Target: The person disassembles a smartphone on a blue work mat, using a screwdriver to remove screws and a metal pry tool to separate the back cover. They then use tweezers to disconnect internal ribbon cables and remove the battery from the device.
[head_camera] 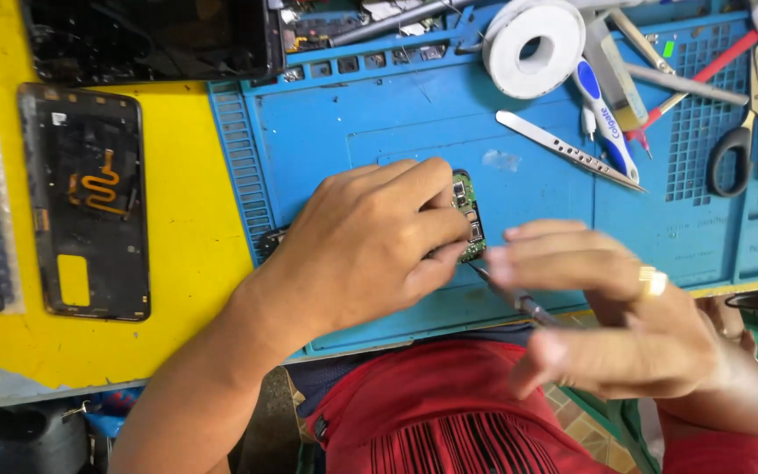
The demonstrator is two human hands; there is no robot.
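The left hand [370, 241] pinches a small green circuit board [468, 215] against the blue repair mat [537, 202], near its front edge; the right hand [607, 307], blurred, grips a thin metal tool [519, 303] just right of the board.

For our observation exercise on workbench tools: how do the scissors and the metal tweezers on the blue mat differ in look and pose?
The scissors have black looped handles and crossed blades; the tweezers are one slim, bare silvery strip. The scissors lie roughly upright at the mat's right edge, over the gridded part; the tweezers lie slanted on the smooth part of the blue mat, nearer its middle. Both lie flat on the mat, and neither hand touches them.
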